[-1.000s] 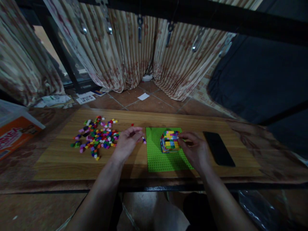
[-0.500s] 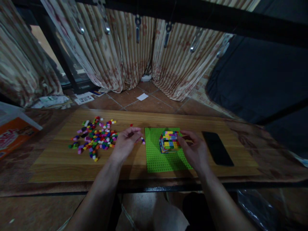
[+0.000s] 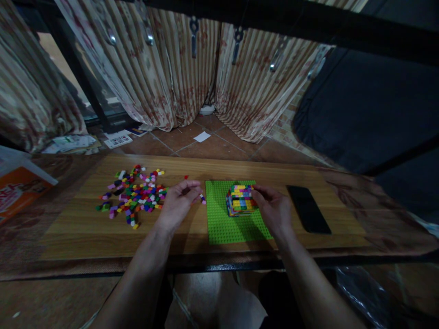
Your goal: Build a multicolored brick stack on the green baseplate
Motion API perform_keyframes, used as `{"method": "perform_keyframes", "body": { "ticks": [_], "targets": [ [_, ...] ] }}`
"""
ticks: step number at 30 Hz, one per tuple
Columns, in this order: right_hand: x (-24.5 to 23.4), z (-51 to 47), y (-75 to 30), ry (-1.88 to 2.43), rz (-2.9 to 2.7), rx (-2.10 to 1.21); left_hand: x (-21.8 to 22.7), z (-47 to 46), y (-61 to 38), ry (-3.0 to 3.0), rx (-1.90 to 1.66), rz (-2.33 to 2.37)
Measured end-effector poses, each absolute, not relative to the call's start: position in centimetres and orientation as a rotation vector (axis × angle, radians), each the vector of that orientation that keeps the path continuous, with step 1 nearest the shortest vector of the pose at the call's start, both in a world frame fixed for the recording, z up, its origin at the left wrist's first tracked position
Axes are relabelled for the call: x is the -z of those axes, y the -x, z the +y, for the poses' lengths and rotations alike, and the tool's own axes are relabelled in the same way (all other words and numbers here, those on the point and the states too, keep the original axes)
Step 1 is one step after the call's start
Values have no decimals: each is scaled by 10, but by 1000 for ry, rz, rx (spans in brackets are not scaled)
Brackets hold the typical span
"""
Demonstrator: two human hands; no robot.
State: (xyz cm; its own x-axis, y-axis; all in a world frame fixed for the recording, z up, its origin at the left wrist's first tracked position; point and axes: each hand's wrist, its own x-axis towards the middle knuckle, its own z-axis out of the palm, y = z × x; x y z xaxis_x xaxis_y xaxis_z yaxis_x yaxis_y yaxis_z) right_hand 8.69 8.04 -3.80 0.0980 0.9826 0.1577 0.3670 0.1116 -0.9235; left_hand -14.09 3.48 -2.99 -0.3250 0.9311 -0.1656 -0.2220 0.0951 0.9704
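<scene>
A block-shaped build of multicoloured toy bricks stands on a green studded baseplate. My right hand is at the build's right side, thumb and forefinger closed together at its upper right edge. Whatever lies between those fingertips is hidden. Left of the baseplate, my left hand hovers with its fingers curled and pinched; I cannot make out what they hold. Beside its fingertips a few small white and purple bricks lie on the wooden board.
Loose bricks in many colours are spread over the left of the wooden board. One red brick lies apart behind my left hand. A black phone rests to the right. An orange and white package sits at the far left.
My right hand has moved slightly left, its fingertips now closer together at the build's upper right edge. My left hand stays nearly where it was. The whole view has shifted a little.
</scene>
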Motion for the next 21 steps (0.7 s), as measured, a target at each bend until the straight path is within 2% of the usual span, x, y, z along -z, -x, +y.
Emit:
{"method": "perform_keyframes", "body": {
  "ticks": [11,17,21],
  "targets": [
    [40,79,-81,1466,-1398,-752,31,35,141,-783,-1418,1352],
    [45,82,-85,1416,-1341,-828,32,35,143,-771,-1424,1379],
    [38,83,-90,1373,-1253,-633,32,35,145,-729,-1442,1363]
  ]
}}
